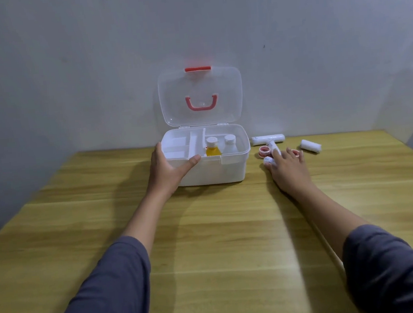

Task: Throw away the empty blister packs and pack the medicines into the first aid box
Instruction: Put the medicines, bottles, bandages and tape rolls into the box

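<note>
A white first aid box [227, 170] stands open on the wooden table, its clear lid [199, 91] upright against the wall. Inside sit a white divider tray [181, 146] on the left, an orange bottle [212, 148] and a white bottle [230, 144] on the right. My left hand [167, 169] grips the box's front left corner, thumb over the rim. My right hand [288, 170] lies spread over small items right of the box: white bandage rolls [268, 139], a small white roll [268, 160] at my fingertips, and tape rings [264, 150]. No blister packs show.
Another bandage roll [311, 145] lies at the far right near the table's back edge. The wooden table [220, 230] runs up to a pale wall; its front edge is near my elbows.
</note>
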A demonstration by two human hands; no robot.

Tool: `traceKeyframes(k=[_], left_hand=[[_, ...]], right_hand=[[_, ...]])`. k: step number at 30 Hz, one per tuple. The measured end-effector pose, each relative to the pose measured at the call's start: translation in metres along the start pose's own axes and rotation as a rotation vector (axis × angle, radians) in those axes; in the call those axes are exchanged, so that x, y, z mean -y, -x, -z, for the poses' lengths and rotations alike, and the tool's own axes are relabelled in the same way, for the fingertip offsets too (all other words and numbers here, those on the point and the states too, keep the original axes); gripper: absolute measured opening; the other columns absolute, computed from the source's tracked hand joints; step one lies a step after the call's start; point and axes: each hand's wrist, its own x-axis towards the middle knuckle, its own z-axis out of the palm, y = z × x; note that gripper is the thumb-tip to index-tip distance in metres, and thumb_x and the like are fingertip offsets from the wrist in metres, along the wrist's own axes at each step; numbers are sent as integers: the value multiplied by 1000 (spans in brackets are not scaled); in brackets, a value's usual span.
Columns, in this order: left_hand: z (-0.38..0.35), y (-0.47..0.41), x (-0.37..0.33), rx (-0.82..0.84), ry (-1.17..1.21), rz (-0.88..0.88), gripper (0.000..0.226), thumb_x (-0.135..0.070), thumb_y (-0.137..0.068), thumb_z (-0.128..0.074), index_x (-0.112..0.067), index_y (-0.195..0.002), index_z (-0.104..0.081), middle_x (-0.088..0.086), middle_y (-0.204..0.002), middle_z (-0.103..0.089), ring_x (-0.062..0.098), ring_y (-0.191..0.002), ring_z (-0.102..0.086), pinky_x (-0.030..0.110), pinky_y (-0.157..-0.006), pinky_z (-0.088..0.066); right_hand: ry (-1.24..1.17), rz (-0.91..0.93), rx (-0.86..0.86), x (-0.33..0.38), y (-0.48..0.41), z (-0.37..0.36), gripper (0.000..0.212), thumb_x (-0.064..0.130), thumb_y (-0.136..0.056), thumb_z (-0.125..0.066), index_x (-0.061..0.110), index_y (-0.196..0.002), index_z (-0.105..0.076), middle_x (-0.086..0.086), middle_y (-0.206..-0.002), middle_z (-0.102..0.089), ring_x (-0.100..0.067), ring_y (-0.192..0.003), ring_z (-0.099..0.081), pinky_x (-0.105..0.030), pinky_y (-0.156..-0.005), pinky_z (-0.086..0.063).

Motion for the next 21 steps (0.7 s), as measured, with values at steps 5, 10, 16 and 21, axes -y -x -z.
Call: traceKeyframes(k=[5,10,16,21], left_hand=[[0,0,0,-2,1,-1,99,-62,-59,-78,-19,-139,-37,1,-139,-47,19,-127,-45,37,-103,-42],[1,0,-2,21,-11,27,110,-69,-54,-74,-18,-142,-33,2,-144,-42,21,-132,-42,42,-106,-41],[2,1,-4,28,-15,35,109,-64,-60,-76,-18,-146,-28,3,-148,-37,22,-135,-37,41,-108,-39],[3,4,-8,16,-9,26,107,-66,-55,-76,-18,-141,-34,3,-142,-43,22,-130,-43,39,-103,-42]], right_hand=[[-100,11,-86,-6,26,10,32,27,-94,-42,11,-119,-54,-16,-126,-57,-33,-126,-41,-44,-106,-27],[-275,-52,-114,-7,52,22,35,26,-92,-49,12,-124,-53,-13,-131,-53,-34,-117,-48,-41,-84,-43],[-438,-68,-140,-9,57,23,27,21,-92,-49,2,-112,-54,-22,-105,-56,-39,-100,-50,-38,-78,-39],[-818,-46,-328,12,41,44,27,21,-90,-55,5,-112,-59,-18,-105,-62,-30,-98,-56,-24,-71,-31]])
